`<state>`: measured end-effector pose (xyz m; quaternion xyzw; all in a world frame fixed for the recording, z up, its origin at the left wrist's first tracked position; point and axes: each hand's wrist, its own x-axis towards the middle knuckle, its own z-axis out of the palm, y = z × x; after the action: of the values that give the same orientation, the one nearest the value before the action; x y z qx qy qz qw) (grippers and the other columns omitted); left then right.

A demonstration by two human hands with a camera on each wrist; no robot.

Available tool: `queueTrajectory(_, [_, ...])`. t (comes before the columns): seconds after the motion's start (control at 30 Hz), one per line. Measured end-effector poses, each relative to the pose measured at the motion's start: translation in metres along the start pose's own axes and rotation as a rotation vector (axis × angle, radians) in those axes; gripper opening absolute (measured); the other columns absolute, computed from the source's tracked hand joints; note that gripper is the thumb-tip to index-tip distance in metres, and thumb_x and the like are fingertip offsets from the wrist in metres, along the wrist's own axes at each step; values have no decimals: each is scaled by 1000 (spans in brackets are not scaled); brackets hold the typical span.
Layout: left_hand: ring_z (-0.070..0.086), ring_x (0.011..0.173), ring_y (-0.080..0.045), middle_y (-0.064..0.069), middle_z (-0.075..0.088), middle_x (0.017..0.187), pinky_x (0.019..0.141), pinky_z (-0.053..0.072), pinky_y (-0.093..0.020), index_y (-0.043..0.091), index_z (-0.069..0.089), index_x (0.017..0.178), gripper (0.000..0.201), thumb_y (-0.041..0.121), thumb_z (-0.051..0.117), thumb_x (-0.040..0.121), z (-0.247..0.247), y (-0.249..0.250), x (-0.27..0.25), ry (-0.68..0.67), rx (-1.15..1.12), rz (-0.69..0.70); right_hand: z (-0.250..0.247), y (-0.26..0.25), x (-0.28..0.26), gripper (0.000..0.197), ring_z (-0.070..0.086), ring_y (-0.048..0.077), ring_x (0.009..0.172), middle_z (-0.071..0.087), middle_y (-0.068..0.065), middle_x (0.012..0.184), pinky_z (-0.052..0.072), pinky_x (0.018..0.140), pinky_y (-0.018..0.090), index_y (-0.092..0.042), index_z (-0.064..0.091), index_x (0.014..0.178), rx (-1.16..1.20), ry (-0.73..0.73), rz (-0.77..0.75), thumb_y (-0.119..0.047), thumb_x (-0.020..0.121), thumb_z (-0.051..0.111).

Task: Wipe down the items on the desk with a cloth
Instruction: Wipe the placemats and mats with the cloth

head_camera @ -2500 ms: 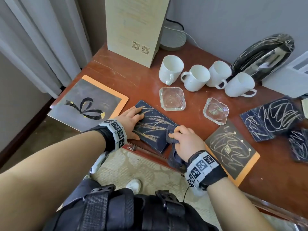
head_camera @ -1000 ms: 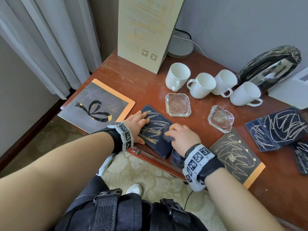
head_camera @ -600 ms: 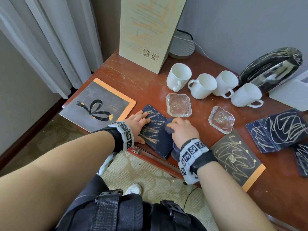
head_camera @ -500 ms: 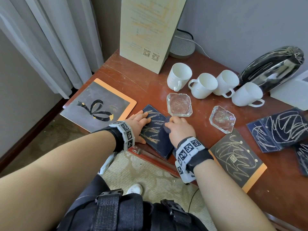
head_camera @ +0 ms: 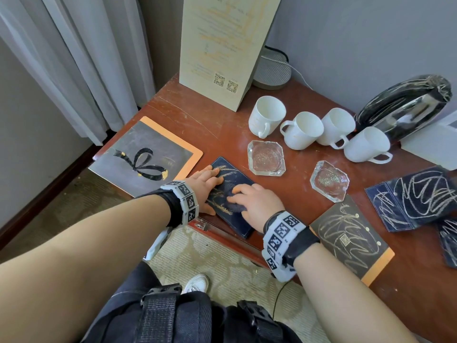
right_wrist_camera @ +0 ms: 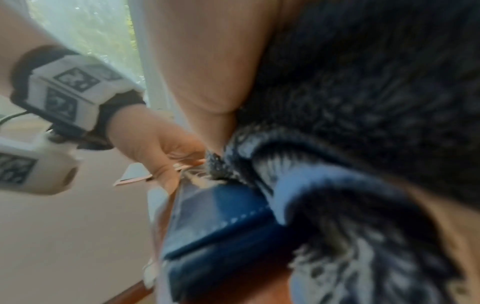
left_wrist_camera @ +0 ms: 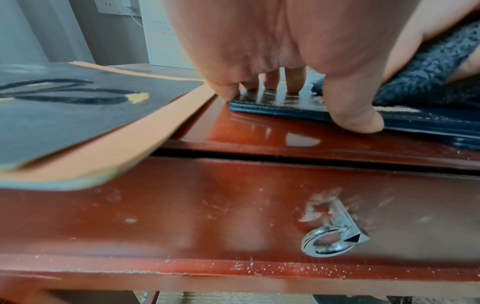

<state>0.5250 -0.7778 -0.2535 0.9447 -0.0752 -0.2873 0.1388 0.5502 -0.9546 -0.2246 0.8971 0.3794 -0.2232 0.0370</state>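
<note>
Nearby, 4 mugs (head_camera: pixel 303 131) look empty; left fingers (head_camera: pixel 210 173) flat on folder (head_camera: pixel 232 194), right fingers (head_camera: pixel 241 194) clutching cloth (left_wrist_camera: pixel 426 67).

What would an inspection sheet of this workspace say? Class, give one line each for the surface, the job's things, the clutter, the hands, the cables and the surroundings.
Surface: red-brown wooden desk, scratched.
Job's things: dark cloth on the navy folder with chalky scribbles.
Clutter: four white mugs, two glass ashtrays, scribbled boards, tall card sign.
Hands: left hand presses the folder flat; right hand presses the cloth.
Cables: white cable behind the mugs.
Surroundings: curtain, grey wall, patterned carpet.
</note>
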Motion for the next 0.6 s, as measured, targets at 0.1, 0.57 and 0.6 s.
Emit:
queueTrajectory(0.1, [-13, 144, -17, 1, -11, 157, 115, -1, -29, 19, 5, 149, 93, 42, 65, 83, -1, 0, -1, 4, -6, 5, 1, 12, -4, 44, 34, 22, 123, 33, -9, 144, 35, 93, 36, -37, 39, 137, 38, 84, 271, -20, 96, 40])
queueTrajectory(0.57, [9, 141, -24, 0, 5, 156, 116, 17, -35, 21, 11, 149, 94, 48, 66, 79, -8, 10, -1, 12, 121, -48, 18, -44, -39, 57, 38, 24, 119, 31, -5, 145, 45, 86, 36, -24, 32, 142, 98, -58, 60, -11, 88, 43])
queueTrajectory(0.6, [9, 141, -24, 0, 4, 156, 116, 17, -35, 21, 10, 149, 93, 48, 66, 80, -8, 10, -1, 9, 127, -51, 20, -45, -39, 57, 37, 23, 119, 31, -6, 146, 45, 86, 36, -25, 33, 143, 97, -77, 14, -11, 88, 43])
